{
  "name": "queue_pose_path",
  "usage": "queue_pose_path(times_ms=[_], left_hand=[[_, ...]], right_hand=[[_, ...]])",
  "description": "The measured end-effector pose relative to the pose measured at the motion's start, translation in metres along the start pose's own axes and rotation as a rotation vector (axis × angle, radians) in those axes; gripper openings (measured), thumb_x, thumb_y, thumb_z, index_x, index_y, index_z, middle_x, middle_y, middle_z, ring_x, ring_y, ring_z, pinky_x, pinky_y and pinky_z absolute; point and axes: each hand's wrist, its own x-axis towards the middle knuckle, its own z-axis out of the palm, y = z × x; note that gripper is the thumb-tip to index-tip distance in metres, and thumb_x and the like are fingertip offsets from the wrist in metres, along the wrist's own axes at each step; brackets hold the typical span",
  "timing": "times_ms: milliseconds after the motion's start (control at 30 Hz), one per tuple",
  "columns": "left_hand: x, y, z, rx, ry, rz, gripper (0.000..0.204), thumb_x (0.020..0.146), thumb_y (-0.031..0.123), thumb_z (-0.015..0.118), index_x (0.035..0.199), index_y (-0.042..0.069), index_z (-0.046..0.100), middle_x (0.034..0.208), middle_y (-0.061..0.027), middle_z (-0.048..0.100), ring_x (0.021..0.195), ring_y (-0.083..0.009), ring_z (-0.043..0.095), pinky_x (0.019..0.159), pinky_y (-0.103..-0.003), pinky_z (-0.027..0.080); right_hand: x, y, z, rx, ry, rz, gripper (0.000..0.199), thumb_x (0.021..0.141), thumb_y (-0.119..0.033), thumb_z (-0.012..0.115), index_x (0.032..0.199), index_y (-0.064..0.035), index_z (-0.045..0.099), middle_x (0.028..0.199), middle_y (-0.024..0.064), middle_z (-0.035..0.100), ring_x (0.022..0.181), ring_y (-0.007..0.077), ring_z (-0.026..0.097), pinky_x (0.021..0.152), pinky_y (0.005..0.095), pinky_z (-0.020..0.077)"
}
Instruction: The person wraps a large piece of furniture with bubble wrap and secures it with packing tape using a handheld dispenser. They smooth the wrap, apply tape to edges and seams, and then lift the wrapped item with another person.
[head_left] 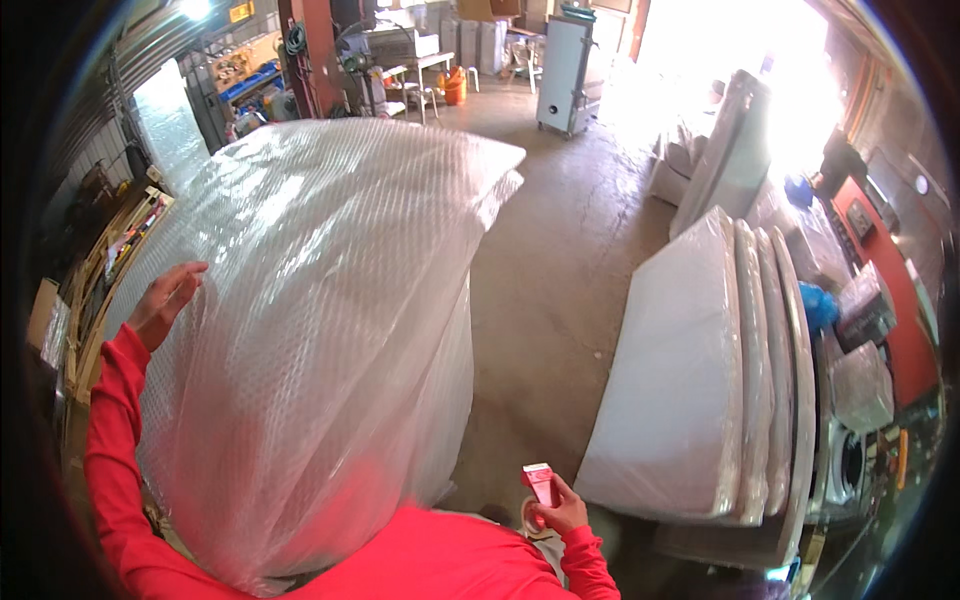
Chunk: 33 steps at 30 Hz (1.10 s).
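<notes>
Two hands engage: left hand (pixel 168 300), fingers spread, presses the bubble-wrapped panel (pixel 320 320); right hand (pixel 560 508), beside its base, pinches a tape dispenser (pixel 540 484). Wrap likely slippery, soft; grasp edges.

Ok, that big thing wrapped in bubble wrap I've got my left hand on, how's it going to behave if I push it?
The bubble-wrapped item stands tall and fairly narrow, so a push high up, where the left hand rests, could probably tip it. The wrap looks loose and glossy, so it is likely to slip or shift. The right hand holds a red tape dispenser.
</notes>
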Motion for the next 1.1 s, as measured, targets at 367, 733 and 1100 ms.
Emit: queue_pose_path(times_ms=[367, 733, 1100], left_hand=[[0.176, 0.067, 0.117, 0.514, 0.09, -0.203, 0.062, 0.102, 0.049, 0.047, 0.155, 0.019, 0.035, 0.164, -0.016, 0.026, 0.15, -0.0408, 0.023, 0.121, -0.053, 0.021], [0.183, 0.15, 0.107, 0.098, 0.278, -0.458, 0.095, 0.087, 0.075, 0.053, 0.159, 0.018, 0.026, 0.152, -0.0268, 0.032, 0.144, -0.044, 0.029, 0.119, -0.053, 0.023], [0.203, 0.19, 0.116, 0.152, 0.365, -0.835, 0.084, 0.086, 0.073, 0.056, 0.148, 0.018, 0.051, 0.152, -0.0181, 0.038, 0.145, -0.0429, 0.028, 0.121, -0.054, 0.016]], right_hand=[[0.308, -0.05, -0.163, 0.242, 0.182, -0.377, 0.088, 0.069, -0.012, 0.083, 0.146, 0.0025, 0.045, 0.133, 0.0157, 0.062, 0.119, 0.0232, 0.062, 0.104, 0.0357, 0.0472], [0.634, -0.348, -0.125, 0.289, -0.082, -0.754, 0.076, 0.074, -0.011, 0.078, 0.141, 0.0031, 0.047, 0.121, 0.0176, 0.062, 0.1, 0.026, 0.067, 0.089, 0.0352, 0.0543], [0.737, -0.602, 0.196, 1.055, -1.52, -0.078, 0.077, 0.084, -0.057, 0.058, 0.14, -0.0038, 0.052, 0.138, 0.0274, 0.054, 0.11, 0.0316, 0.065, 0.09, 0.0485, 0.0541]])
